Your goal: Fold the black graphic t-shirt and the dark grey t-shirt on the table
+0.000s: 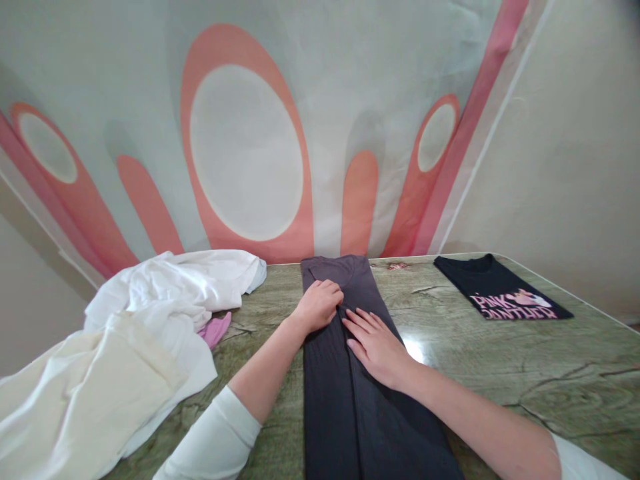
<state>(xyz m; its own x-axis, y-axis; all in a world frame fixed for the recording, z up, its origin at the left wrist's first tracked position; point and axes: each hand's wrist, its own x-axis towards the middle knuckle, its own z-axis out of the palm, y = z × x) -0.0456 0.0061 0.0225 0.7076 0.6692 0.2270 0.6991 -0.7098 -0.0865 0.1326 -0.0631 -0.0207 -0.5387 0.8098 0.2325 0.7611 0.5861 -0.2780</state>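
Note:
A dark grey garment (370,413) lies in a long narrow strip down the middle of the table, its sides folded inward. My left hand (320,305) rests on its upper left part with the fingers curled, pinching the folded edge of the cloth. Beside it, my right hand (377,343) lies flat on the garment with the fingers stretched out, pressing the fabric down near the centre seam.
A heap of white and cream clothes (125,347) with a pink piece (216,330) covers the left of the green wood-patterned table (525,360). A folded black T-shirt with pink print (500,297) lies at the far right. A patterned wall rises behind.

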